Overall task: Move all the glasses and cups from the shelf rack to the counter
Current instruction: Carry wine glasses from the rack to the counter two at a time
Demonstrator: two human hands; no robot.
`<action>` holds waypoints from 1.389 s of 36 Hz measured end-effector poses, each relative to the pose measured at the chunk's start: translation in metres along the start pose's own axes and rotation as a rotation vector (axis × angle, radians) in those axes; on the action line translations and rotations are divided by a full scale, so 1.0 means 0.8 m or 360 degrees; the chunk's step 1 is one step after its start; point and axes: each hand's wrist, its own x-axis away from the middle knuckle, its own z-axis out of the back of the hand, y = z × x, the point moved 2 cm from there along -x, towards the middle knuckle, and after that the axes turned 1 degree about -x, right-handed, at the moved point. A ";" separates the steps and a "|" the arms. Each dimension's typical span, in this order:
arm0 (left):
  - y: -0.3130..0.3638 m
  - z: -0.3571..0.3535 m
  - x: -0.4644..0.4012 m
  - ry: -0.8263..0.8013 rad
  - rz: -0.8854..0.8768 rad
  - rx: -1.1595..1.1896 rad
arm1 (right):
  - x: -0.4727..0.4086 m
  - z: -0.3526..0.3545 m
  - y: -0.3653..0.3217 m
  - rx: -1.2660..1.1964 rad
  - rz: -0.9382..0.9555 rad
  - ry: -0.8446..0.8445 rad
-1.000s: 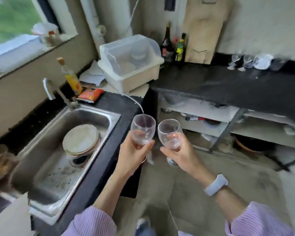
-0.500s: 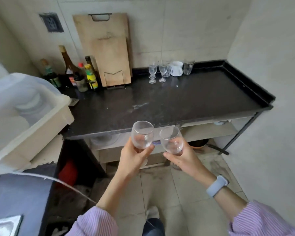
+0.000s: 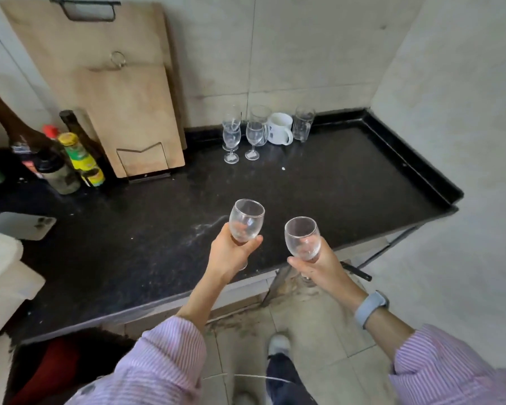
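Pink striped sleeves (image 3: pixel 164 355), pale blue wristband (image 3: pixel 370 308), dark trousers (image 3: pixel 287 381), white shoe (image 3: pixel 278 344)

Two hands, left hand (image 3: pixel 230 252) and right hand (image 3: pixel 319 266), one wine glass each: left-hand glass (image 3: pixel 246 220), right-hand glass (image 3: pixel 302 237). Far on the counter (image 3: pixel 348 182): three more wine glasses, possibly – front pair (image 3: pixel 231 143) (image 3: pixel 254 138) clear, one behind (image 3: pixel 231 121) hard to separate. Two tumblers (image 3: pixel 260 115) (image 3: pixel 303 125). One white mug (image 3: pixel 280 128). Two cutting boards (image 3: pixel 123 92), far left. About six bottles (image 3: pixel 73 159), left. One phone (image 3: pixel 22 225), near left.
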 end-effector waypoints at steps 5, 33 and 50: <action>0.005 -0.028 -0.079 -0.0050 0.0013 -0.0067 | -0.080 0.015 0.015 0.0037 -0.0070 0.0079; 0.006 -0.195 -0.492 -0.0043 0.0085 -0.0188 | -0.534 0.107 0.070 -0.0020 -0.0185 0.0308; 0.005 -0.217 -0.539 0.0053 0.0131 -0.0001 | -0.593 0.119 0.071 -0.0100 -0.0126 0.0331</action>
